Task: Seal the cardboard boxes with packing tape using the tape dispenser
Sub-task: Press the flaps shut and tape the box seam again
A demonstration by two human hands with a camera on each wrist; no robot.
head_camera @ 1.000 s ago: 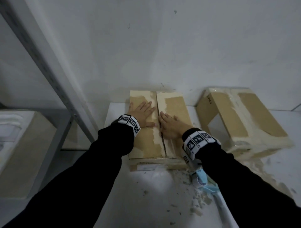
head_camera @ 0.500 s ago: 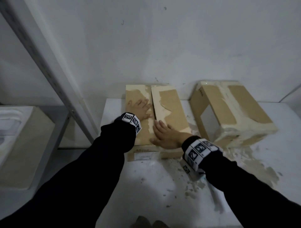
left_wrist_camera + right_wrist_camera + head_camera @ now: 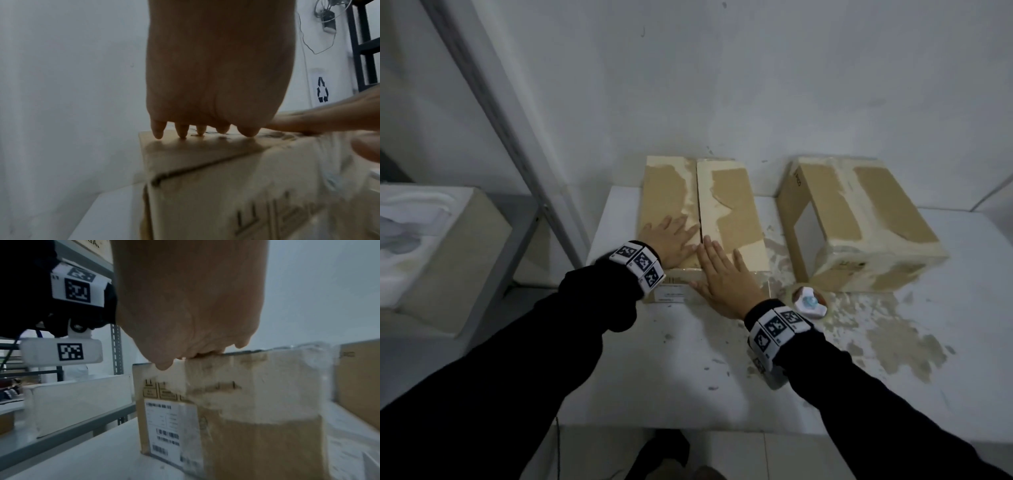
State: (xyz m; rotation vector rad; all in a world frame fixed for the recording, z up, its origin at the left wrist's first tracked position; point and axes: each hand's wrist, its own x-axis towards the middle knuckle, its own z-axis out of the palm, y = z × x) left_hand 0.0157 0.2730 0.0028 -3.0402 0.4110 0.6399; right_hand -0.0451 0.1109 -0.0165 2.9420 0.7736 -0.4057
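A brown cardboard box [image 3: 729, 195] stands on the white table [image 3: 688, 370] against the wall, its two top flaps meeting at a middle seam. My left hand [image 3: 671, 236] lies flat on the left flap with straight fingers [image 3: 158, 131]. My right hand [image 3: 722, 274] lies flat on the right flap near the box's front edge, its thumb hanging over the front face [image 3: 162, 365]. A roll of tape on a white and blue dispenser [image 3: 810, 301] sits on the table just right of my right wrist. A second box [image 3: 859, 219], with tape on it, stands to the right.
A grey metal shelf post [image 3: 517, 137] rises on the left, with a box of white foam [image 3: 431, 240] on the lower shelf beside it. Torn tape and paper scraps [image 3: 893, 339] litter the table on the right. The wall is close behind both boxes.
Both hands have slid toward me along the box top, the right hand now at the front edge. The view has shifted, and the tape dispenser now shows beside my right wrist.
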